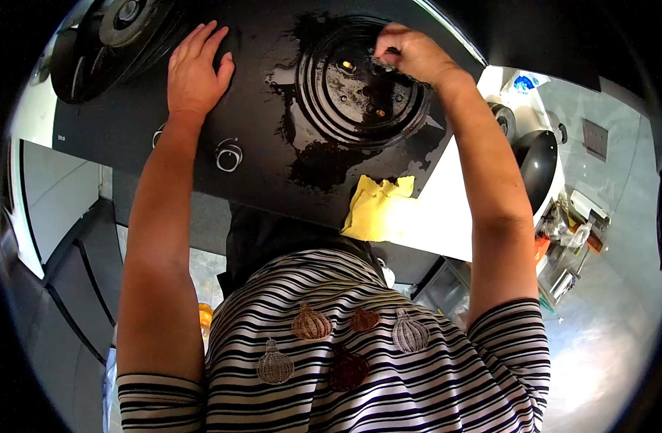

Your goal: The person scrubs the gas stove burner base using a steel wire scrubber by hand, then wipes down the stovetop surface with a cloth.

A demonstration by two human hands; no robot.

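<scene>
My left hand (198, 71) lies flat on the black cooktop (255, 94), its fingers apart, between the left burner and the round burner well. Over the upper right of the round burner well (331, 108), my right hand (414, 54) is closed with bent fingers. What it holds, if anything, I cannot make out. Dark wet patches lie in and around the well, and a small yellow bit (347, 66) shows inside it. A yellow cloth (380, 206) rests at the cooktop's front edge, below the well.
The left burner (129, 22) stands at the upper left. A control knob (229, 155) is near the front edge. On the right are a black pan (539, 169), a white and blue packet (524, 81) and several items on a rack.
</scene>
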